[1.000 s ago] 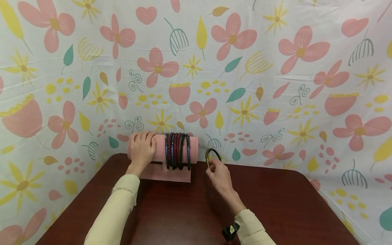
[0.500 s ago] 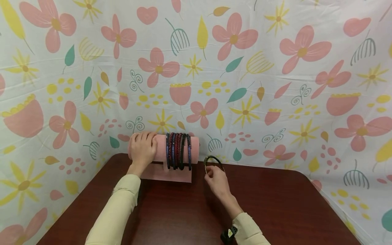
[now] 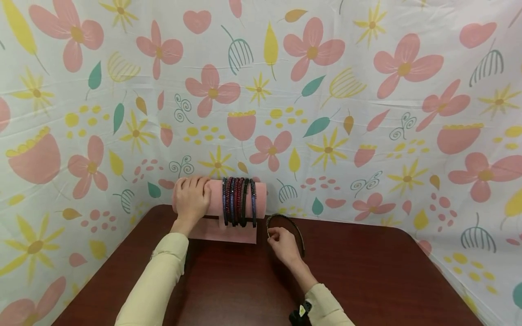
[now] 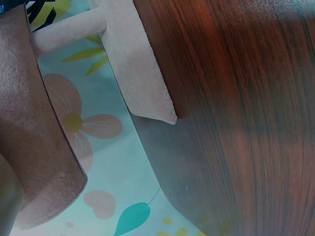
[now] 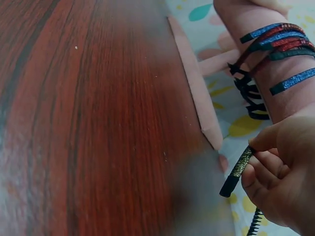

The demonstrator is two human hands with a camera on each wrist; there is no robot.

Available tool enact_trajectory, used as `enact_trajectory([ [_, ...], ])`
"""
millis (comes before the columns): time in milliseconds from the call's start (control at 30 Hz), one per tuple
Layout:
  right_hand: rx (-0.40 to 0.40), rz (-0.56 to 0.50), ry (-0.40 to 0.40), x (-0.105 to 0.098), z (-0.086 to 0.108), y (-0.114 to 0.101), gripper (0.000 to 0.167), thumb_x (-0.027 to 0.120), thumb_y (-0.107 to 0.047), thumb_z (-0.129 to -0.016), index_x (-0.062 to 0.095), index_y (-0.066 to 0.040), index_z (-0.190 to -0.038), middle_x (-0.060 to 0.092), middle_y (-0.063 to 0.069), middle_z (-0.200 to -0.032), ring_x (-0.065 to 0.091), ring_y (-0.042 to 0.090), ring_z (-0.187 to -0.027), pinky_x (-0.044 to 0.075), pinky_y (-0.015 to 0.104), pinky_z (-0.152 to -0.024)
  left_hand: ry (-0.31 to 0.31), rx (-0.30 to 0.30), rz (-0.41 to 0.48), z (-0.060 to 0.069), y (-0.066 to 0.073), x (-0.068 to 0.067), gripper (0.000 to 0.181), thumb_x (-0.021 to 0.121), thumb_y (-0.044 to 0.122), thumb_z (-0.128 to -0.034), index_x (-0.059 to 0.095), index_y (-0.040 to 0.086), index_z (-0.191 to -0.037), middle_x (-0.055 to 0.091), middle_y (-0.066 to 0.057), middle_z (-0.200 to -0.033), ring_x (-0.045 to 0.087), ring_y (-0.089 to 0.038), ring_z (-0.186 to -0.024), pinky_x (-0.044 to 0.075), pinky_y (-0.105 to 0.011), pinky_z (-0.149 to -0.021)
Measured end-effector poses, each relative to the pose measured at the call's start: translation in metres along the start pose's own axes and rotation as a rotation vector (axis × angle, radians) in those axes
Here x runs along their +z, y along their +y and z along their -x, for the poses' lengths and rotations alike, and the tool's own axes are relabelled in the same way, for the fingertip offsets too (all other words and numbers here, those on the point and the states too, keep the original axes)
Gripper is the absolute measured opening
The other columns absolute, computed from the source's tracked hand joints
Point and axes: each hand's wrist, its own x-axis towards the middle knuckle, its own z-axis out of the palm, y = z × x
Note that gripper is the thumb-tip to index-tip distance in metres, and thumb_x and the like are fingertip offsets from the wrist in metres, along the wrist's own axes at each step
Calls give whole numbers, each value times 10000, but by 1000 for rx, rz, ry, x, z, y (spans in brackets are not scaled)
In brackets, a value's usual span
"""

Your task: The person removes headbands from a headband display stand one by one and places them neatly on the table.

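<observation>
Head view, left of centre: left hand (image 3: 192, 198) over the left end of the pink roll (image 3: 214, 195), fingers curled round its top, grasping. Possible fault: rocking of the roll on its stem (image 4: 71, 33) and base (image 3: 240, 235) if that hold slackens. Mid-frame: cluster of headbands (image 3: 238, 201) arched over the roll, ends hanging below; lone headband (image 3: 253, 203) set apart near the right end. Liable to slide sideways or tangle if bumped. Right of centre: held headband (image 5: 241, 163) near the roll's right end, apart from it, above the worktop (image 3: 346, 271); pinched close to one tip by thumb and fingers of right hand (image 3: 283, 244). Far side of the loop unsupported, so perhaps prone to swing or twist; risk of a drop on any snag, given so short a grip.
</observation>
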Motion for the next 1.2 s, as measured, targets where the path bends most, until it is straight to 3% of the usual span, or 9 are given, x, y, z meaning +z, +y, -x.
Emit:
enact_trajectory([
  [433,136,-101,4,12,-3,2,234,650,-41,-897,714,4,-1117,691,103,-882,632,167,-755,487,279,-605,-23,-8,-8,-1,-2,-1,389,380,299,-1018,706,105,-1103,678,-123,-1094,613,-331,-1028,354,-518,-1043],
  [733,162,-120,-6,20,-2,5,200,657,-34,-895,726,7,-1077,690,106,-887,631,159,-748,513,288,-622,-14,-3,-12,-1,-1,-1,378,392,291,-1016,709,102,-1100,690,-126,-1088,617,-335,-1024,365,-524,-1033],
  [933,145,-80,-18,20,-4,5,149,655,-34,-901,759,-6,-1004,731,157,-1014,688,262,-855,560,339,-677,16,5,-7,-2,1,-2,354,418,283,-1008,714,103,-1082,691,-119,-1073,623,-331,-1010,377,-521,-1022],
  [1200,137,-25,-20,24,-6,9,133,703,-63,-880,762,-18,-991,742,135,-1003,692,296,-905,576,387,-727,-11,-9,1,-1,1,-1,381,387,292,-1017,707,102,-1096,687,-124,-1089,613,-336,-1026,362,-524,-1035],
])
